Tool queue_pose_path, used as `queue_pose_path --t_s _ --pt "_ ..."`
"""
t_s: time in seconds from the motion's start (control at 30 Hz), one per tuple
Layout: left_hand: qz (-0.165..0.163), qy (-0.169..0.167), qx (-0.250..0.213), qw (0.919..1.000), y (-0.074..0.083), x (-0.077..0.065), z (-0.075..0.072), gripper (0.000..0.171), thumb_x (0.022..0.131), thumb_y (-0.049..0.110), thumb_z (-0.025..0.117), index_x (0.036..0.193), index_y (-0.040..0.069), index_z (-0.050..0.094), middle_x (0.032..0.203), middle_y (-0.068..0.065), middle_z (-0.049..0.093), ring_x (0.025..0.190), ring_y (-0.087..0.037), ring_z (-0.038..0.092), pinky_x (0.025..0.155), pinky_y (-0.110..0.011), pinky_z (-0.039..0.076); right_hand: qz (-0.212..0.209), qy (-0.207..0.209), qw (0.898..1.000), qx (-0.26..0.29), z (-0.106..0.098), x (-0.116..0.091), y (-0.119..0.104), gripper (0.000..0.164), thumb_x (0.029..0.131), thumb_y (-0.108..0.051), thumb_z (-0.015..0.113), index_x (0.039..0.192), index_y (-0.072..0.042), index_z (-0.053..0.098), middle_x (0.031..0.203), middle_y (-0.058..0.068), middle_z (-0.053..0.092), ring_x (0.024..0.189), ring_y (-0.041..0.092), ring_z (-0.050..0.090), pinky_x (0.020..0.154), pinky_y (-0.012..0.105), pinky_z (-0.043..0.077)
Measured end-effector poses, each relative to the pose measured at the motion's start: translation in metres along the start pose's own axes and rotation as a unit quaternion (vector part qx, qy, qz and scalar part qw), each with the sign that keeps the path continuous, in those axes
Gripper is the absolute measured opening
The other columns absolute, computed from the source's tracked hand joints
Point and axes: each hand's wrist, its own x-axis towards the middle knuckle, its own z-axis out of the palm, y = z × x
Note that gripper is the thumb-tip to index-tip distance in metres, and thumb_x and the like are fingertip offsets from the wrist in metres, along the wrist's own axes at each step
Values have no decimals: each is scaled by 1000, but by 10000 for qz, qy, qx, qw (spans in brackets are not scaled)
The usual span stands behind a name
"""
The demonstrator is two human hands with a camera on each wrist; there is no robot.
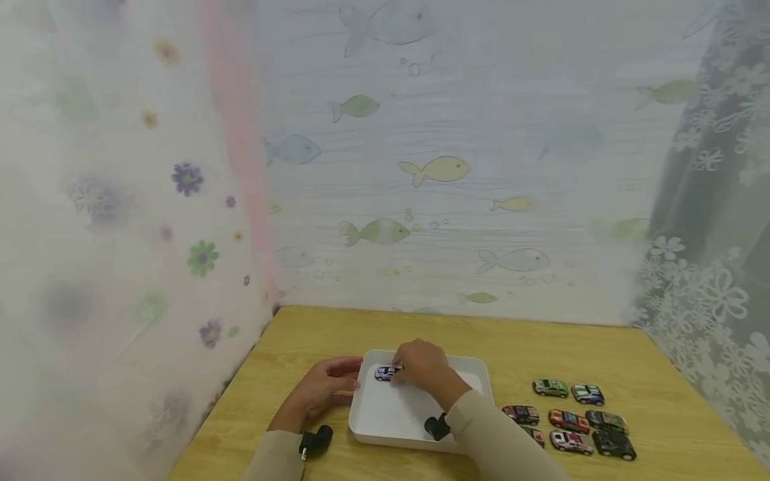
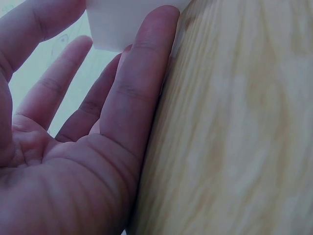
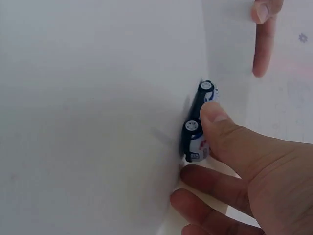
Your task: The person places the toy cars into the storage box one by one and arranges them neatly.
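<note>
Both arms are covered by beige long sleeves (image 1: pixel 481 427), and a black camera unit (image 1: pixel 315 441) is strapped at each wrist (bare hands)

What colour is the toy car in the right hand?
White with blue markings and black wheels; the toy car shows best in the right wrist view.

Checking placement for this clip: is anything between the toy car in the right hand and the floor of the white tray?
Nothing visible. The right hand pinches the white toy car, its wheels at the tray floor. The left hand rests at the tray's outer edge.

Toy cars (image 1: pixel 571 415) on wooden table (image 1: pixel 662 394)
</note>
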Motion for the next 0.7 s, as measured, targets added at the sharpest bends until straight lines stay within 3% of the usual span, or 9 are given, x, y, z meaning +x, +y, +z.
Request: queue_pose_path --t_s 0.17,0.47,0.7 --pt "41 -16 -1 10000 -1 0 2 59 94 7 74 149 4 53 151 -21 53 122 -27 63 94 -47 61 8 -12 9999 170 -7 -7 15 38 82 -46 85 115 -26 81 94 -13 77 88 11 68 75 35 59" --pt "73 16 -13 10000 -1 0 0 60 93 7 75 149 5 54 153 -23 50 122 -26 63 94 -47 61 7 443 9965 703 -33 -36 40 34 85 -43 83 114 -25 81 99 -12 78 91 12 69 74 34 58" --pt "36 10 10 10000 -1 1 0 56 93 8 75 146 6 57 152 -19 52 121 -25 63 95 -47 61 229 614 9935 929 -37 -54 65 32 85 -43 82 113 -28 81 98 -15 77 88 9 67 71 31 57"
